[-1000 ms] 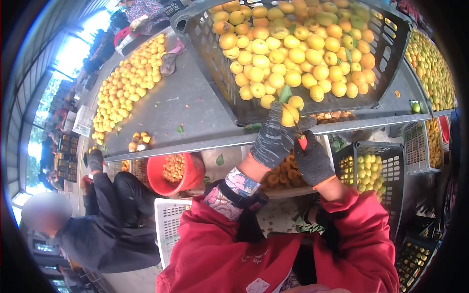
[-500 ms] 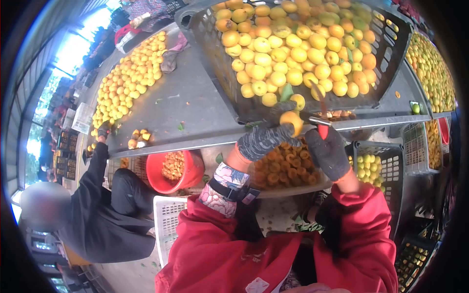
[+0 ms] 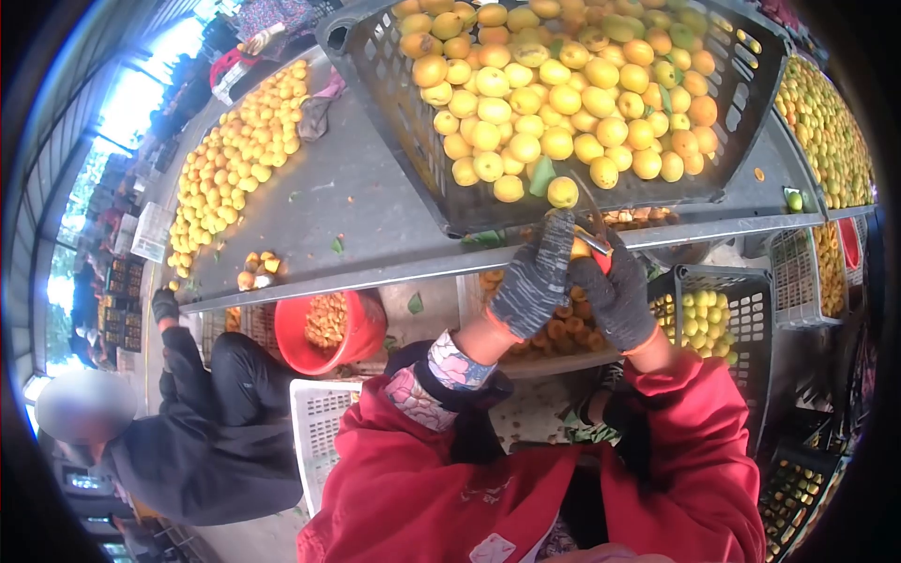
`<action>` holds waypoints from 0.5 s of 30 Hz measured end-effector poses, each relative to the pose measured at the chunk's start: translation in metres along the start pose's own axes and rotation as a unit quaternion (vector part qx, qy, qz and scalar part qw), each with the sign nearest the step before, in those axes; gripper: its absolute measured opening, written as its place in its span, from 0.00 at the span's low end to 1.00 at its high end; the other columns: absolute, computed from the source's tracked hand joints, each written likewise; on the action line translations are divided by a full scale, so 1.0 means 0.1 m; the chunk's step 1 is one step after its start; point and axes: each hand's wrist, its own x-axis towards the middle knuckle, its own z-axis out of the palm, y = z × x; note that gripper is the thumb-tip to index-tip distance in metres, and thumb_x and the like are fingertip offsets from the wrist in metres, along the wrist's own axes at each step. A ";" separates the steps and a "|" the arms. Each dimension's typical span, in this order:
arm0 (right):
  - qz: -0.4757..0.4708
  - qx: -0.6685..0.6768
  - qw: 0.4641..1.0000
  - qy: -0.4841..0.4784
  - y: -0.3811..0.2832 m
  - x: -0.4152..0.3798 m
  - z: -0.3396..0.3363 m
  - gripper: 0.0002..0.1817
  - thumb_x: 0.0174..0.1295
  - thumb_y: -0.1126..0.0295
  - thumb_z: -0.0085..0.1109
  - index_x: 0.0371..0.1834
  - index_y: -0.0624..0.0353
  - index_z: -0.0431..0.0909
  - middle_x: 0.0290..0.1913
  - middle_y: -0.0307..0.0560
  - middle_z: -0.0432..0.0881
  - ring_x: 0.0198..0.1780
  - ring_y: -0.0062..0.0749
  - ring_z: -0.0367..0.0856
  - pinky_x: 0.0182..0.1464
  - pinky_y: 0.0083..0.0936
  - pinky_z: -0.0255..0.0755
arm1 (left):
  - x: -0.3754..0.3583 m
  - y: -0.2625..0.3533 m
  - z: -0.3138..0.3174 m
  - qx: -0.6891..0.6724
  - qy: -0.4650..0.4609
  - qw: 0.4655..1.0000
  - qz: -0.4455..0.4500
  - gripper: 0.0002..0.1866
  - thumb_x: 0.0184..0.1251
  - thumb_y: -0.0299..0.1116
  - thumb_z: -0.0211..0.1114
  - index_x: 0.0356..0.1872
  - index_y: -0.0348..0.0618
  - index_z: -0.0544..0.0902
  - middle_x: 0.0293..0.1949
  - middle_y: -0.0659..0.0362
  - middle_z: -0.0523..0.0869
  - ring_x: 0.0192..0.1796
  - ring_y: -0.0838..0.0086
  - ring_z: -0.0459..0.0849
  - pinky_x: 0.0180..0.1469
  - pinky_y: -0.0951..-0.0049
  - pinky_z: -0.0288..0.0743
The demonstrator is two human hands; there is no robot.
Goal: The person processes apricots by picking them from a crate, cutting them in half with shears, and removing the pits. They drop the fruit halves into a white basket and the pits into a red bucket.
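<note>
My left hand (image 3: 533, 281), in a grey knitted glove, is closed around a yellow-orange apricot (image 3: 579, 248), mostly hidden by the fingers. In my dark-gloved right hand (image 3: 615, 302) is a knife (image 3: 602, 256) with a red handle. Its blade lies against the apricot, and both hands meet at the table's front edge. Just beyond them, a tilted black crate (image 3: 399, 131) spills whole apricots (image 3: 526, 113) toward me. Below the hands, a tub (image 3: 554, 364) of halved apricots (image 3: 540, 340) is partly covered by my left hand and wrist.
A metal table (image 3: 357, 202) carries an apricot pile (image 3: 230, 169) at left and another (image 3: 826, 131) at right. Beneath stand a red bucket (image 3: 374, 328) of cut fruit and a black crate (image 3: 751, 319) of yellow-green fruit. A co-worker in dark clothes (image 3: 216, 460) sits at left.
My left hand has turned more upright and drawn in against my right hand, wrapping the apricot that showed openly before. The knife now meets the fruit. The co-worker's arm has shifted left and down.
</note>
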 end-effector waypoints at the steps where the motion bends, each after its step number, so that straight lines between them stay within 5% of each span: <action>1: 0.007 0.006 1.000 0.013 0.04 -0.02 0.05 0.21 0.67 0.65 0.61 0.58 0.64 0.75 0.38 0.51 0.84 0.39 0.36 0.84 0.43 0.30 0.76 | 0.00 0.04 0.02 0.053 0.031 0.997 0.040 0.23 0.76 0.27 0.54 0.70 0.36 0.65 0.59 0.45 0.79 0.55 0.58 0.82 0.56 0.64 0.78; 8: 0.074 0.087 0.991 0.076 0.07 -0.06 0.20 0.17 0.71 0.65 0.56 0.56 0.65 0.74 0.34 0.46 0.83 0.34 0.29 0.81 0.36 0.27 0.74 | 0.16 0.21 0.08 0.011 0.071 0.997 -0.019 0.23 0.75 0.27 0.52 0.69 0.36 0.67 0.62 0.44 0.78 0.60 0.53 0.81 0.65 0.61 0.71; 12: 0.081 0.032 0.992 0.092 0.02 0.01 0.12 0.14 0.72 0.58 0.55 0.44 0.59 0.75 0.24 0.38 0.75 0.22 0.22 0.74 0.24 0.23 0.67 | 0.24 0.34 0.13 -0.056 0.052 0.994 -0.083 0.23 0.76 0.30 0.50 0.69 0.35 0.66 0.62 0.45 0.77 0.61 0.53 0.79 0.66 0.61 0.69; 15: 0.298 0.344 0.888 0.069 -0.15 0.12 0.00 0.18 0.72 0.47 0.53 0.34 0.49 0.71 0.17 0.28 0.64 0.15 0.14 0.62 0.16 0.16 0.54 | 0.27 0.20 0.23 -0.080 0.083 0.993 -0.038 0.23 0.77 0.34 0.50 0.69 0.35 0.66 0.64 0.45 0.76 0.62 0.55 0.78 0.66 0.62 0.69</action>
